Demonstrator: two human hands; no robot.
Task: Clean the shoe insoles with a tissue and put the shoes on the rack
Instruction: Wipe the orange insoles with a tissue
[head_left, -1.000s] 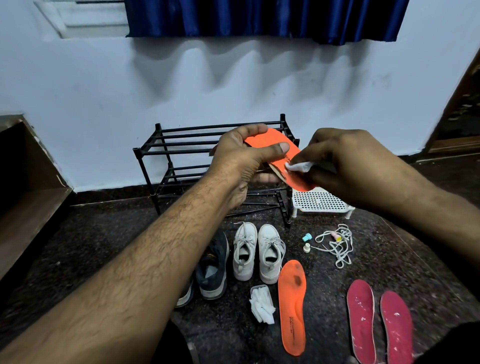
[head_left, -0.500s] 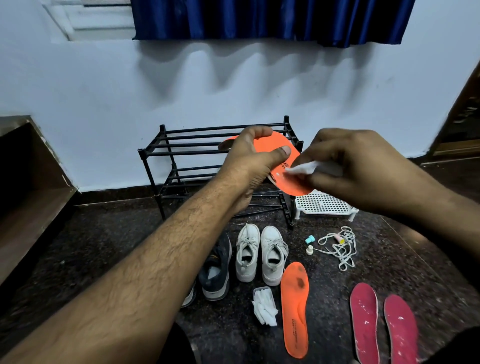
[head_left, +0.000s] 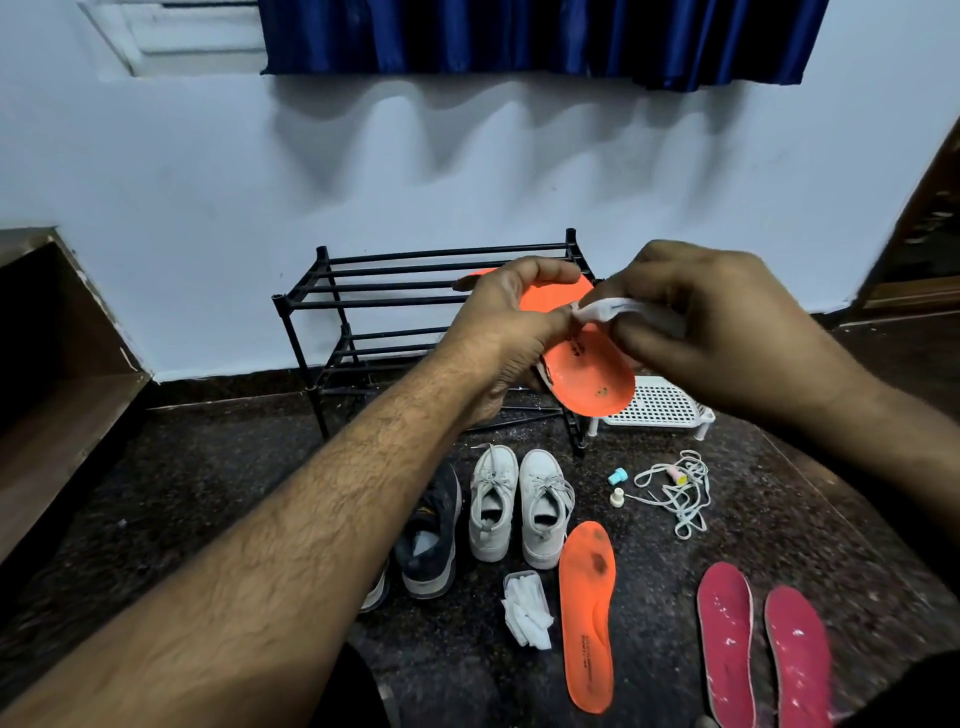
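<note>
While it is wiped: the orange insole (head_left: 587, 376) is held up in the air in front of the rack (head_left: 415, 312), well above the floor (head_left: 779, 519).
Left hand (head_left: 511, 332): fingers curled round the insole near its middle, thumb on the top face by the tissue.
Right hand (head_left: 727, 332): fingertips pinched on a folded white tissue (head_left: 605, 310), pressing it to the insole's top face.
Feel of the insole: likely light, thin and bendy foam; it would flex under a hard rub, so it wants support right behind the wiped spot.
Where to hold: the side edges at mid-length look best, leaving heel and toe free.
Tissue: soft and easily torn; short strokes seem safer.
Spots: small dark marks show near the lower end.
On the floor: a second orange insole (head_left: 588, 613), two red insoles (head_left: 761, 644), white shoes (head_left: 519, 506), a dark shoe (head_left: 431, 540) and spare tissues (head_left: 525, 613) lie near the rack's front edge.
</note>
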